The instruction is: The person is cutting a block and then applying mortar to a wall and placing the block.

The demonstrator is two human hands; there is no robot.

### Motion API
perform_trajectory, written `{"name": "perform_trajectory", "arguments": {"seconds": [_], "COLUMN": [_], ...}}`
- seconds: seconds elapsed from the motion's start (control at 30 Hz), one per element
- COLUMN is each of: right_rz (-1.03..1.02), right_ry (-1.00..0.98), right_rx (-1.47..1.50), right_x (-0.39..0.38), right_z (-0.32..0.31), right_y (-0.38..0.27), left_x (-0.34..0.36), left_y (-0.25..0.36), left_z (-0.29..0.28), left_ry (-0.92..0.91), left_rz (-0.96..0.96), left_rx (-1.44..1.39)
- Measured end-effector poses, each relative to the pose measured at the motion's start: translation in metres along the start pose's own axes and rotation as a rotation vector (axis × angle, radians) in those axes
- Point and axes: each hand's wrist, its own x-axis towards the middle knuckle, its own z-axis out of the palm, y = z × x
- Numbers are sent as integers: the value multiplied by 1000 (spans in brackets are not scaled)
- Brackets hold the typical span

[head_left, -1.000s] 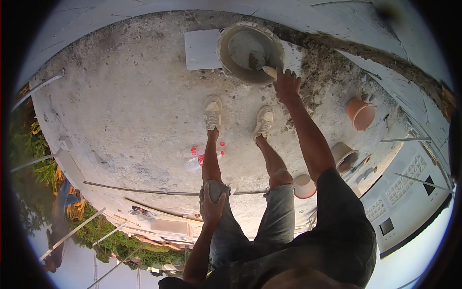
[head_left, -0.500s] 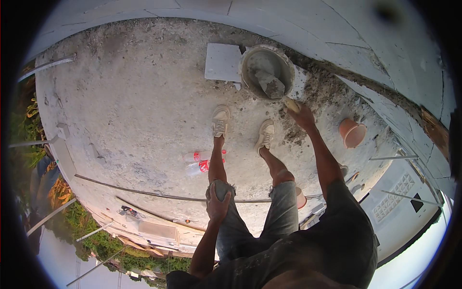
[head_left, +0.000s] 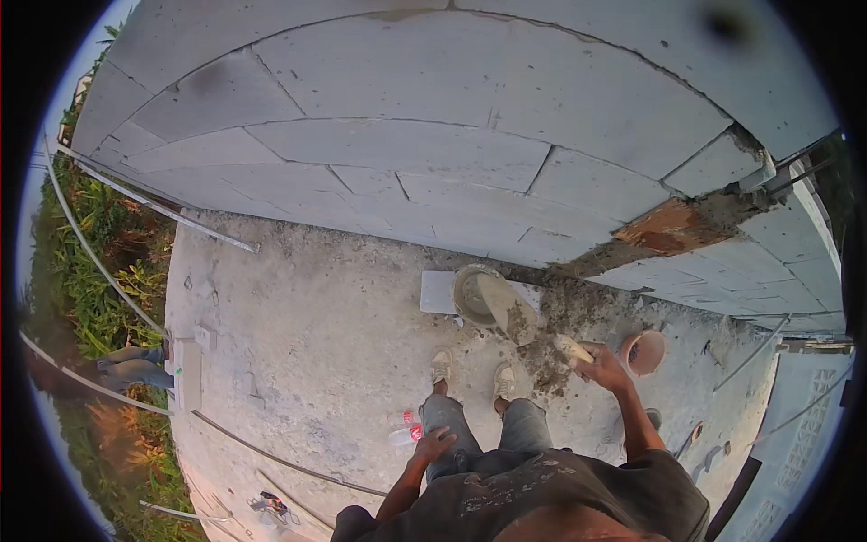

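My right hand [head_left: 603,366] is closed round the pale handle of a trowel [head_left: 573,349]. Its broad grey blade, coated with mortar, reaches up to the left, partly over the rim of a round bucket [head_left: 469,294] of grey mortar. The bucket stands against the foot of the wall, and the blade hides part of its opening. My left hand [head_left: 435,444] rests on my left thigh, its fingers laid over the jeans [head_left: 452,425], holding nothing.
A light block wall [head_left: 406,144] rises ahead, with a rough brown mortar-smeared strip at right. White slabs [head_left: 437,291] lie beside the bucket. An orange bucket [head_left: 643,352] sits to the right. Two plastic bottles [head_left: 405,436] lie by my left leg. Metal poles [head_left: 163,199] cross at left.
The view has tilted up toward the wall. My right hand has lifted the trowel from inside the bucket, so its blade now shows above the rim. My left hand stays on my leg.
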Motion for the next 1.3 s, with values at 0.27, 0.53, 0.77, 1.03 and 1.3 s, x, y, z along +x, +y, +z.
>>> {"name": "perform_trajectory", "arguments": {"seconds": [0.27,0.53,0.77,1.03,1.3], "right_rz": [-835,-702,-808,-783,-805], "right_ry": [452,855,894,971,1019], "right_rx": [-549,-873,-1130,-1248,-1231], "right_x": [-186,-242,-202,-188,-201], "right_z": [-105,-93,-112,-109,-106], "right_y": [-319,-517,-575,-587,-576], "left_x": [40,88,45,68,80], "left_y": [95,84,22,-34,58], "left_z": [-99,-186,-181,-164,-185], "left_ry": [74,231,250,67,201], "left_rz": [131,239,-173,-108,81], "left_rx": [-117,-184,-280,-414,-255]}}
